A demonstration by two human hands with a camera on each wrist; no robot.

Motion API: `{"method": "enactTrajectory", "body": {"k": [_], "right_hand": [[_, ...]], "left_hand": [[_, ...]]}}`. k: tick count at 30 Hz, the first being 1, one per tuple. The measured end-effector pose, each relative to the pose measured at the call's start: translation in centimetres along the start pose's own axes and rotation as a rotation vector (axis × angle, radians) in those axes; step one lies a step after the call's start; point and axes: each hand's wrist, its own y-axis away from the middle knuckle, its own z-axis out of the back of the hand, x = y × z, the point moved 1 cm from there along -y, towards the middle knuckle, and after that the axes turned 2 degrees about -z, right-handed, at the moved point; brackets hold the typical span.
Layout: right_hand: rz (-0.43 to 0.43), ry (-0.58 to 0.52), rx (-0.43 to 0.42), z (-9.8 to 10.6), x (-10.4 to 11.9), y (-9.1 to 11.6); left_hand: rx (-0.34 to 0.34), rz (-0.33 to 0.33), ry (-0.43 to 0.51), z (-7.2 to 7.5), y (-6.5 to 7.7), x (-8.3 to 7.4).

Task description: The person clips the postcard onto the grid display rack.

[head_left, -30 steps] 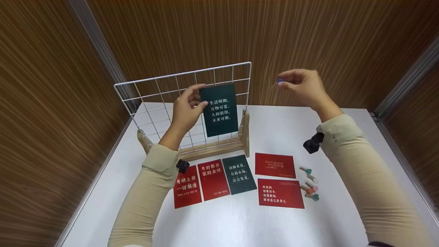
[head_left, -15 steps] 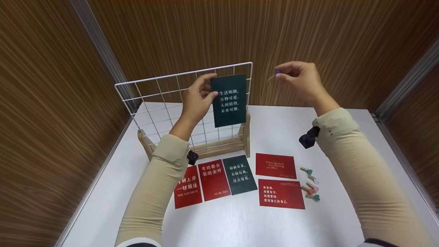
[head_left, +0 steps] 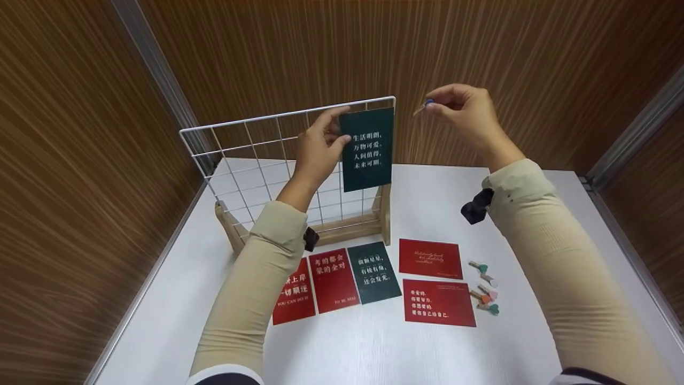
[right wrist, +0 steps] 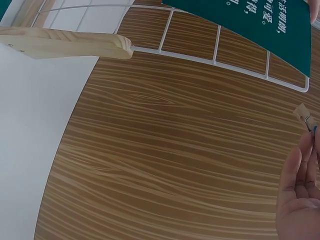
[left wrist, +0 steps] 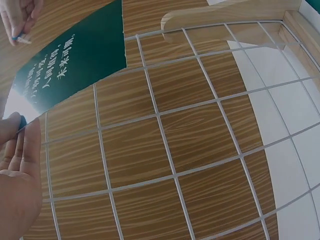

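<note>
My left hand (head_left: 318, 147) pinches a dark green card (head_left: 368, 149) with white writing by its upper left edge, thumb in front. The card is upright before the top right corner of a white wire grid (head_left: 256, 149). In the left wrist view the same card (left wrist: 75, 57) slants across the upper left, and a small blue patch shows by the thumb; I cannot tell what it is. To the right of the grid, apart from it, my right hand (head_left: 470, 115) pinches a small wooden clothespin (head_left: 420, 109) with a blue end. The right wrist view shows the clothespin's (right wrist: 303, 114) tip and spring.
The grid stands in a wooden base (head_left: 347, 229) on a white table (head_left: 342, 347). Before it lie two red cards (head_left: 335, 280) and a green card (head_left: 374, 272). Two more red cards (head_left: 430, 259) lie to the right, beside several clothespins (head_left: 483, 294). Wood-grain panels (head_left: 299, 48) rise behind.
My left hand has moved the green card up and right, to the grid's top right corner. My right hand has risen slightly and shifted left with the clothespin.
</note>
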Motion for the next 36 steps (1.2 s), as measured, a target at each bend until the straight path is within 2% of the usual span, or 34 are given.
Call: {"method": "enactTrajectory", "body": {"k": [7, 18, 27, 36], "right_hand": [[-0.002, 0.005, -0.003, 0.1, 0.8, -0.5], [0.045, -0.010, -0.005, -0.5, 2.7, -1.4], [0.113, 0.062, 0.001, -1.9, 4.4, -1.9], [0.081, 0.083, 0.025, -3.2, 5.6, -2.3]], "left_hand": [[0.008, -0.011, -0.012, -0.7, -0.5, -0.3], [-0.010, -0.008, 0.001, -1.8, -1.0, -0.7], [-0.030, -0.024, -0.003, -2.3, -1.2, -0.6], [-0.016, 0.013, 0.006, -2.7, -1.4, -0.8]]}}
